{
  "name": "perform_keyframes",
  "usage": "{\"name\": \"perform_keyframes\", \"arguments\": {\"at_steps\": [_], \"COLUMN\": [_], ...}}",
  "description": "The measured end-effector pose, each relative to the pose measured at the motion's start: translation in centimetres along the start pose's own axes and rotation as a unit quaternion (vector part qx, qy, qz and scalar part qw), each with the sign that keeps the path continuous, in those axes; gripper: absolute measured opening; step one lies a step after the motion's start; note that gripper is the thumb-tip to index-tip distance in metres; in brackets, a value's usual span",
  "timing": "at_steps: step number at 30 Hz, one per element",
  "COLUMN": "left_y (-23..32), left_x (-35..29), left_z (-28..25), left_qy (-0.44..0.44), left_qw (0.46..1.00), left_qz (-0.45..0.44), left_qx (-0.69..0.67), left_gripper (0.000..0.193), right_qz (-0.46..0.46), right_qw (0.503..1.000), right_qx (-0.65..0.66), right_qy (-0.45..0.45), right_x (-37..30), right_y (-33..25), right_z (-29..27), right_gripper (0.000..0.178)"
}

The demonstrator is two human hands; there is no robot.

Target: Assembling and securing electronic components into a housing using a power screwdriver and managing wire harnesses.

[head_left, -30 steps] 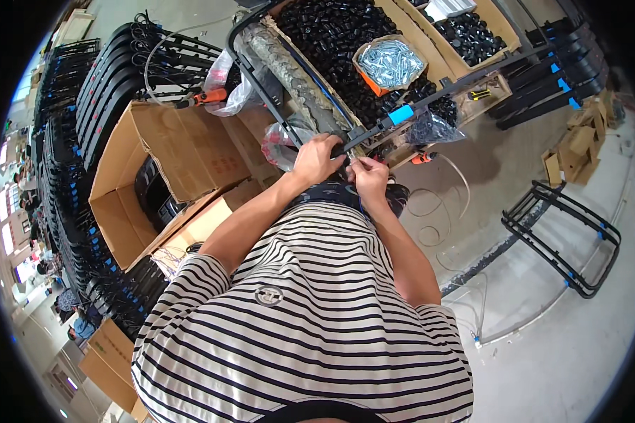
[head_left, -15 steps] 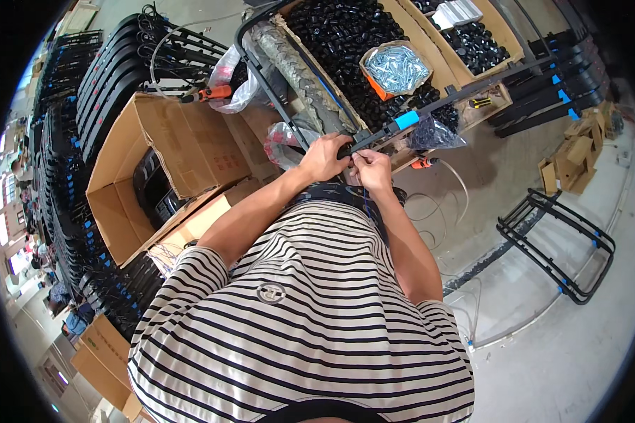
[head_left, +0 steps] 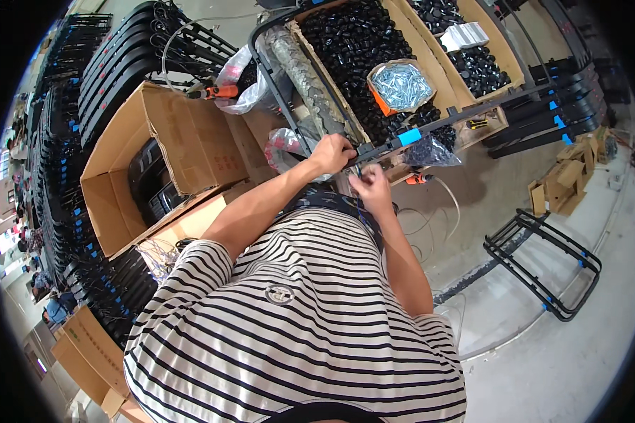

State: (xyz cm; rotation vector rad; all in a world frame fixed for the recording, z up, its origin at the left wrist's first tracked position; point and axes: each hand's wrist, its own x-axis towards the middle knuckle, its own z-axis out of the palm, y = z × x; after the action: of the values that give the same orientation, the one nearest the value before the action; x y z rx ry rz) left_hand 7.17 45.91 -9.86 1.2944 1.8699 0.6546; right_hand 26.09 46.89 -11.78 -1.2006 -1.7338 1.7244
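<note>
My left hand (head_left: 331,153) is closed around the near corner of a black tubular metal frame (head_left: 466,111), which has a blue wrap (head_left: 409,137) on its near bar. Just right of it and slightly lower, my right hand (head_left: 371,187) pinches a thin dark cable close to the frame's corner. The cable hangs down in front of my waist, and its upper end is too small to make out. Beyond the frame, a cardboard tray (head_left: 410,32) holds many small black plastic caps (head_left: 342,46). On the caps rests an open box of silver screws (head_left: 403,86).
An open carton (head_left: 197,144) with black parts stands at left, near an orange power tool (head_left: 220,92). Stacked black frames (head_left: 120,60) line the left. Another orange tool (head_left: 420,179) hangs by the bench. A black frame (head_left: 543,264) lies on the floor at right.
My right hand has moved slightly down and away from the frame's corner, opening a small gap between my hands. My left hand stays on the frame. The whole view has shifted a little.
</note>
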Motion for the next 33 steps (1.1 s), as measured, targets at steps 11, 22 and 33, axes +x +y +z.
{"name": "perform_keyframes", "arguments": {"at_steps": [11,22,33], "left_y": [-4.1,-6.1,-9.0], "left_x": [3.8,5.8,7.4], "left_z": [-8.1,-10.0,-12.2], "left_qy": [0.195,0.219,0.274], "left_qw": [0.98,0.97,0.943], "left_qz": [-0.04,0.019,0.053], "left_qx": [0.016,0.107,0.18], "left_gripper": [0.022,0.019,0.021], "right_qz": [-0.033,-0.03,-0.05], "right_qw": [0.975,0.9,0.877], "right_qx": [-0.215,-0.433,-0.468], "right_qy": [-0.043,0.025,-0.091], "right_x": [-4.1,-2.7,1.4], "right_y": [1.0,-3.4,-15.0], "right_z": [-3.7,-2.5,0.6], "right_gripper": [0.033,0.035,0.017]}}
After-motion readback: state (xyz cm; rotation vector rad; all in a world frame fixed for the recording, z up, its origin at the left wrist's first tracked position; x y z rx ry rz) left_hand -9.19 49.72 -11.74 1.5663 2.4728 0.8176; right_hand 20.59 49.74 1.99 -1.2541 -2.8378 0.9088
